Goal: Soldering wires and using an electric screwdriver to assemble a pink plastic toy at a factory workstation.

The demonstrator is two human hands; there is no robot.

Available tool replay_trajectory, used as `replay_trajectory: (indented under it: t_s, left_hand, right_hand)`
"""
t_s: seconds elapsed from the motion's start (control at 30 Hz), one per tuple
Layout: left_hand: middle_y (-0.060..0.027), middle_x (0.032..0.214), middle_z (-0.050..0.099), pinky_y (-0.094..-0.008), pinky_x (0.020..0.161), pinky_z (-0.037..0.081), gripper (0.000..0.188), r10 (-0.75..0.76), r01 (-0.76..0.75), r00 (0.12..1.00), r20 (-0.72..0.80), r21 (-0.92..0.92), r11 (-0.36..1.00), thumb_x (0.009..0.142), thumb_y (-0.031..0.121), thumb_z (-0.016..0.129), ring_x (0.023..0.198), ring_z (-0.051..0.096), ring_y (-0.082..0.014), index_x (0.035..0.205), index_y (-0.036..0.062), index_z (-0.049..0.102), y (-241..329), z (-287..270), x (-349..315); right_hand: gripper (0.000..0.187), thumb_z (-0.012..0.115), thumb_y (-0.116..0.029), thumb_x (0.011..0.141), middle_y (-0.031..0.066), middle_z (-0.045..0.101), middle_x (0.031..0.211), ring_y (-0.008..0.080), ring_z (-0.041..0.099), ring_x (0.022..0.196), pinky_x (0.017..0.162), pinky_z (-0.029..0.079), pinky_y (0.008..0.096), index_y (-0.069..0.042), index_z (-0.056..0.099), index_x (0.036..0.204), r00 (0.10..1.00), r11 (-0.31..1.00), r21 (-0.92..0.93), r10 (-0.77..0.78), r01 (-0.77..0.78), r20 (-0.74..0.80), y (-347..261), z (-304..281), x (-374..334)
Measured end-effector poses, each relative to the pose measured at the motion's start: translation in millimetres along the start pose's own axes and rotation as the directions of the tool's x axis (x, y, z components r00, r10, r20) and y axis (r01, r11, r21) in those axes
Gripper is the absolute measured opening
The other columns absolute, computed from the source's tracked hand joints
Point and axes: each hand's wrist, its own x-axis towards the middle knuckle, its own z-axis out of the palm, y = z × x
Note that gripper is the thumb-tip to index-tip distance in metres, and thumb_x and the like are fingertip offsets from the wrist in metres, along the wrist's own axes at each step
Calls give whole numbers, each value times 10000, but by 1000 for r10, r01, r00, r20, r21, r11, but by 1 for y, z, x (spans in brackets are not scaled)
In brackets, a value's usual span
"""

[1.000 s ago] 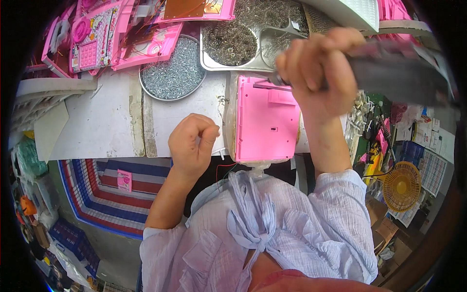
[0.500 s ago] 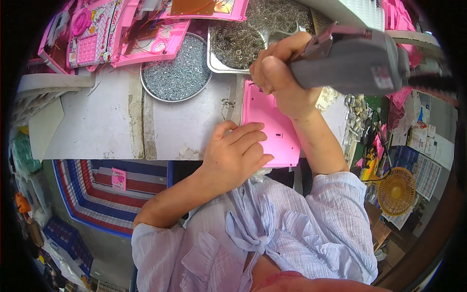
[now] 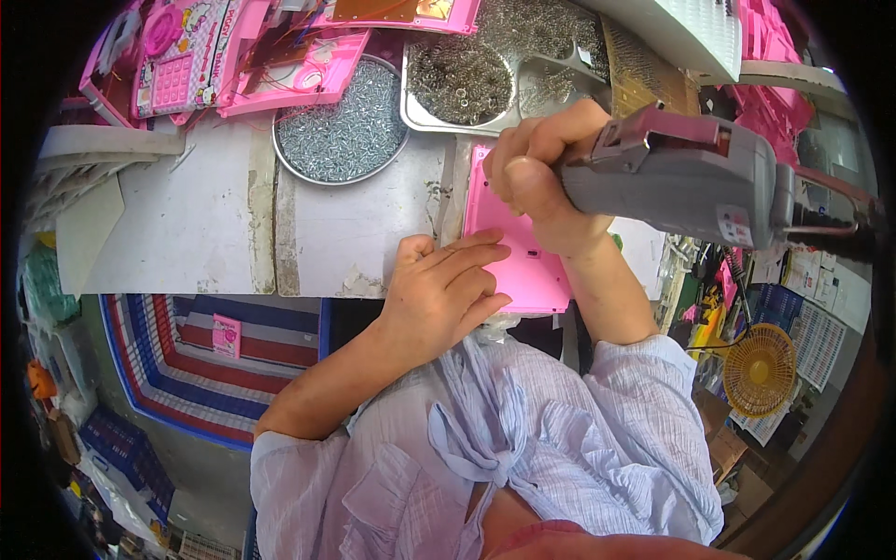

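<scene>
My right hand (image 3: 551,182) is wrapped round a grey electric screwdriver (image 3: 674,179), whose cord end points to the right. The tool's tip is hidden behind my hand, over a flat pink plastic panel (image 3: 509,198). On the panel's left edge rests my left hand (image 3: 443,297), its fingers stretched over the pink surface. Small holes and one dark slot show in the panel, which lies at the near edge of the white table. Beyond it stands a round metal dish (image 3: 342,126) of small silver screws.
A metal tray (image 3: 462,89) of springs stands at the back. Pink toy casings (image 3: 191,61) with wires are piled back left. Below the table on the left is a striped-lined bin (image 3: 224,373) with one pink item. A yellow basket (image 3: 761,371) sits at right.
The screwdriver and my right hand have come lower, nearer to me, and the tool's body shows more sharply. My left hand stays on the panel. The whole view has shifted slightly.
</scene>
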Motion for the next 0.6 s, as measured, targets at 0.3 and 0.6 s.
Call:
replay_trajectory:
  t_s: [0.3,0.6]
  left_hand:
    - [-31,1044,773,-467,1074,336,145,-57,62,980,-189,20,998,826,123,801,1032,729,-165,927,118,697,-5,-16,14]
    - [-23,984,770,-502,1114,323,166,-55,72,976,-210,71,995,809,100,803,964,732,-163,948,116,714,1,-21,15]
  right_hand:
    - [314,682,-348,1003,-9,499,592,125,452,475,440,377,311,-117,511,1131,997,847,530,71,-40,-38,-66,-7,5]
    - [336,755,-143,922,74,565,688,164,551,590,565,474,331,-22,482,1077,999,736,677,23,4,-31,-65,0,-11]
